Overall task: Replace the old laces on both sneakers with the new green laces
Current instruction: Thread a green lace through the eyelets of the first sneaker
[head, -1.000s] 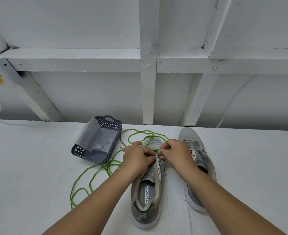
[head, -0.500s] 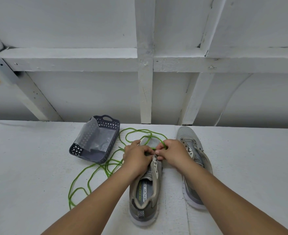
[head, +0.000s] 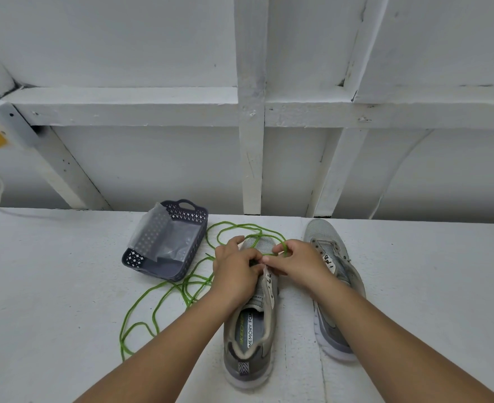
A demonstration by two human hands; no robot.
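A white tabletop (head: 65,286) carries two grey sneakers near its far edge. The left sneaker (head: 251,338) sits under both hands; the right sneaker (head: 327,257) lies just beside it. A grey basket (head: 193,216) stands to the left. Green laces (head: 152,292) trail loose. Left hand (head: 235,271) and right hand (head: 301,264), fingers curled, have drawn closer, pinching lace at the lowest eyelets: threading is barely begun.

My two grey sneakers point toward 12 o'clock: the left sneaker (head: 254,330) unlaced, the right sneaker (head: 331,257) at its 3 o'clock. Green laces (head: 164,289) loop from its toe toward 8 o'clock.
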